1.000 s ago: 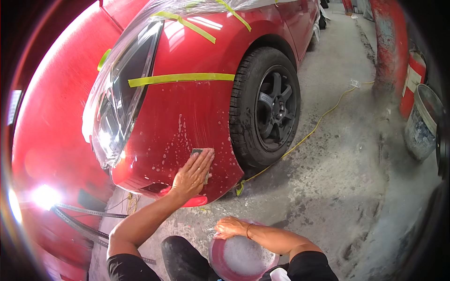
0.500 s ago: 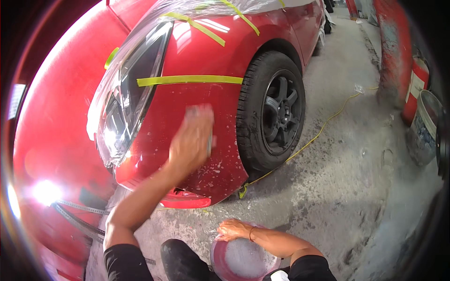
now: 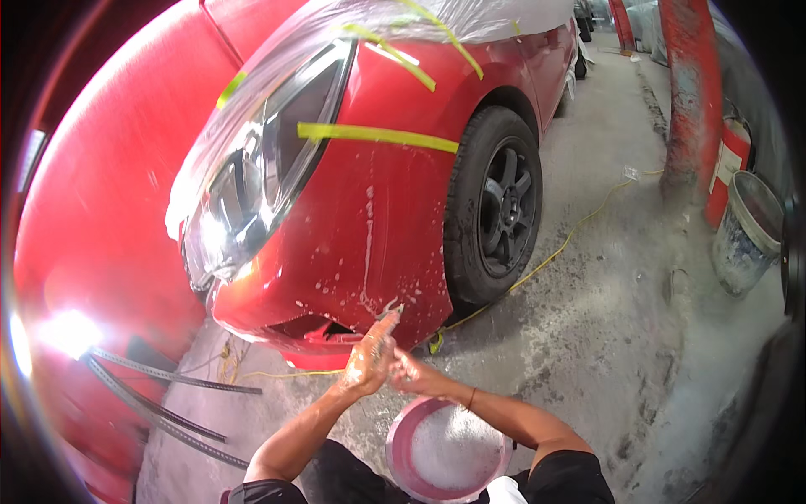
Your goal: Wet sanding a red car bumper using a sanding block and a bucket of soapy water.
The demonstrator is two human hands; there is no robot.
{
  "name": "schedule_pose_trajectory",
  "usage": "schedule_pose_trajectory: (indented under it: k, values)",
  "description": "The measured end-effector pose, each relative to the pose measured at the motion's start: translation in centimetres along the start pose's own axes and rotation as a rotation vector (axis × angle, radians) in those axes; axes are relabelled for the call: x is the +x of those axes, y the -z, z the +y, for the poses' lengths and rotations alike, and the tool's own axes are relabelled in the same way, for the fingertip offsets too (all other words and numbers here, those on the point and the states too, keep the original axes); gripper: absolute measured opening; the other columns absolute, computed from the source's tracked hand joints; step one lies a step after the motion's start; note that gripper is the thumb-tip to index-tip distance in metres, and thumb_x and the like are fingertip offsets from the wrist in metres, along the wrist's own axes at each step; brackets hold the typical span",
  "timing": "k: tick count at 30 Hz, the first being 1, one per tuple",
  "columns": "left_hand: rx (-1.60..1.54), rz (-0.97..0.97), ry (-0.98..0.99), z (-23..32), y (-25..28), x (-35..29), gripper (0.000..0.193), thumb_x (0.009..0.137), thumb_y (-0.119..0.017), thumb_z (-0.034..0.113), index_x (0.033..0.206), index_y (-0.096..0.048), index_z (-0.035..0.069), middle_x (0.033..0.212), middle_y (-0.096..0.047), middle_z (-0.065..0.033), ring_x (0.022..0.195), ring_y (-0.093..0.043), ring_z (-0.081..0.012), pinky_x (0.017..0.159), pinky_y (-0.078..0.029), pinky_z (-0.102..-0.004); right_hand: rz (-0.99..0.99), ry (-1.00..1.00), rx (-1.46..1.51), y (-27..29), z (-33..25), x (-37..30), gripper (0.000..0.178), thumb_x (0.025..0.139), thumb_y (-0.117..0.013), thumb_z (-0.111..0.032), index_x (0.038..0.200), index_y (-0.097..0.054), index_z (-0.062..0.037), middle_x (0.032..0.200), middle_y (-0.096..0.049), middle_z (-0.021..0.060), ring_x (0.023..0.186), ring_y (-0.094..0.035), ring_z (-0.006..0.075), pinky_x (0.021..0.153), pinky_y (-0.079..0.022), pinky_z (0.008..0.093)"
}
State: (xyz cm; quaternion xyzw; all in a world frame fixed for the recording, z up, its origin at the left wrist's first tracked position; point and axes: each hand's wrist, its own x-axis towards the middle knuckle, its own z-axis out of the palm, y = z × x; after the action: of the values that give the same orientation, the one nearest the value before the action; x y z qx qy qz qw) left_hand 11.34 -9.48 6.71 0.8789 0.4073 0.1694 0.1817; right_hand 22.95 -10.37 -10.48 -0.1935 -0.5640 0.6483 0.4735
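My left hand (image 3: 368,359) is raised in front of the lower edge of the red car bumper (image 3: 353,244), with a small grey sanding pad (image 3: 391,313) at its fingertips. My right hand (image 3: 410,375) presses against the left hand from the right; what its fingers do is hidden. Both hands look wet and soapy. Just below them, a pink bowl of foamy water (image 3: 401,437) stands on the floor between my knees. White suds run down the bumper.
Clear plastic film (image 3: 252,168) held by yellow-green tape strips (image 3: 378,134) covers the headlight. The black front wheel (image 3: 499,206) is to the right, with a yellow cord (image 3: 554,252) on the concrete. A grey bucket (image 3: 743,231) and red pillar (image 3: 693,92) stand far right. Metal strips (image 3: 168,403) lie left.
My left hand came down from the upper bumper to its lower edge. My right hand left the rim of the pink bowl and rose to meet the left hand.
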Motion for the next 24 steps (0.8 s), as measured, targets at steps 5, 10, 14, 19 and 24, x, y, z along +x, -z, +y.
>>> schedule_pose_trajectory:
  k: [5, 10, 14, 19, 24]
  values:
    - [-1.336, -0.136, 0.613, -3.3, -2.1, -3.2, 0.051, 0.101, -0.048, 0.039, 0.136, -0.047, 0.001, 0.129, -0.057, -0.0138, 0.119, -0.057, -0.0270, 0.100, -0.047, -0.0426, -0.004, -0.180, 0.205, -0.3, -11.0, -2.0, 0.081, 0.093, -0.055, -0.056, 0.152, -0.022, -0.0127, 0.145, -0.039, 0.0112, 0.124, -0.047, 0.0235, 0.079, -0.057, 0.0340]
    - [-0.548, -0.610, 0.419, -9.5, -4.4, -5.3, 0.056, 0.099, -0.049, 0.045, 0.130, -0.052, -0.001, 0.126, -0.058, -0.0208, 0.116, -0.058, -0.0315, 0.099, -0.047, -0.0434, -0.242, -0.737, -0.682, -0.8, -12.1, -1.5, 0.061, 0.100, -0.045, -0.048, 0.151, -0.030, -0.0176, 0.126, -0.055, 0.0171, 0.102, -0.064, 0.0261, 0.068, -0.059, 0.0324]
    - [0.088, -0.411, 0.006, -13.5, -9.6, -9.2, 0.072, 0.096, -0.043, 0.057, 0.136, -0.045, -0.004, 0.138, -0.046, -0.0287, 0.122, -0.050, -0.0462, 0.106, -0.039, -0.0492, -0.711, -1.000, -0.684, -3.0, -5.3, -5.6, 0.056, 0.089, -0.051, -0.015, 0.144, -0.041, -0.0103, 0.113, -0.063, 0.0184, 0.087, -0.068, 0.0266, 0.048, -0.059, 0.0312]
    - [-0.171, -0.561, 0.210, -12.4, -12.5, -10.5, 0.064, 0.099, -0.033, 0.052, 0.134, -0.040, -0.001, 0.136, -0.044, -0.0322, 0.122, -0.048, -0.0489, 0.104, -0.039, -0.0520, -0.954, -0.944, -1.179, -5.8, 7.3, -7.5, 0.030, 0.079, -0.056, -0.012, 0.105, -0.066, -0.0012, 0.096, -0.067, 0.0141, 0.079, -0.067, 0.0327, 0.065, -0.053, 0.0477]
    - [-0.180, -0.507, 0.284, -12.0, -13.1, -11.1, 0.056, 0.100, -0.036, 0.049, 0.125, -0.046, 0.000, 0.127, -0.051, -0.0323, 0.116, -0.052, -0.0497, 0.100, -0.041, -0.0530, -0.852, -0.948, -1.016, -4.0, 1.2, -6.0, 0.050, 0.086, -0.055, -0.015, 0.135, -0.048, -0.0077, 0.110, -0.065, 0.0158, 0.082, -0.069, 0.0284, 0.059, -0.057, 0.0399]
